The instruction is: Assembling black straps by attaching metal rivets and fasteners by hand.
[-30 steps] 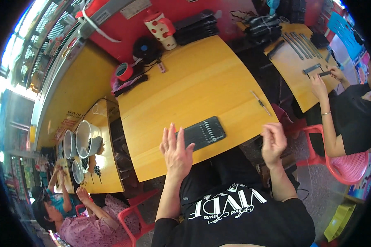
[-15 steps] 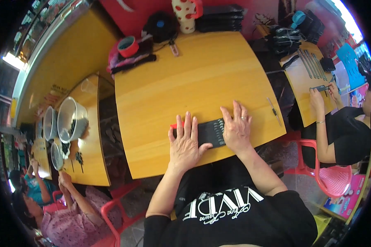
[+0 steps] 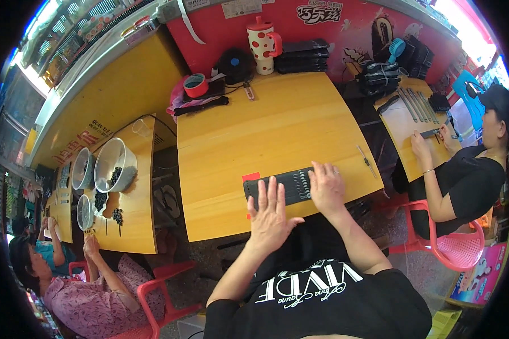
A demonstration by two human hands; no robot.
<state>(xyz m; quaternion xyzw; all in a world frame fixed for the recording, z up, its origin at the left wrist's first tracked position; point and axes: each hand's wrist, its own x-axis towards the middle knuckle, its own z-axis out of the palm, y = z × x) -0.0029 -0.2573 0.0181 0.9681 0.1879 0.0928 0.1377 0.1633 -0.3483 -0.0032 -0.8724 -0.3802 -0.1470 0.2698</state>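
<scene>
A flat black rectangular piece (image 3: 291,186) with a row of pale curved marks near its right end lies at the near side of the yellow wooden table (image 3: 254,133). Red strips (image 3: 251,177) show at its left end, against the tabletop. My left hand (image 3: 270,217) is open, its fingers stretched over the left half of the piece and the thumb apart near the table edge. With fingers extended, my right hand (image 3: 328,186) rests at the piece's right end; its palm side is hidden. A thin pen-like tool (image 3: 366,161) lies right of that hand.
At the far edge stand a dotted tumbler (image 3: 262,48), a stack of black flat pieces (image 3: 302,56), and a red tape roll (image 3: 195,85) on cloth. Co-workers sit at side tables left and right. Clear tubs (image 3: 116,164) stand on the left table.
My left hand has drawn back toward me and right, uncovering more of the black piece and the red strips. My right hand stays at its right end. The view has tilted up.
</scene>
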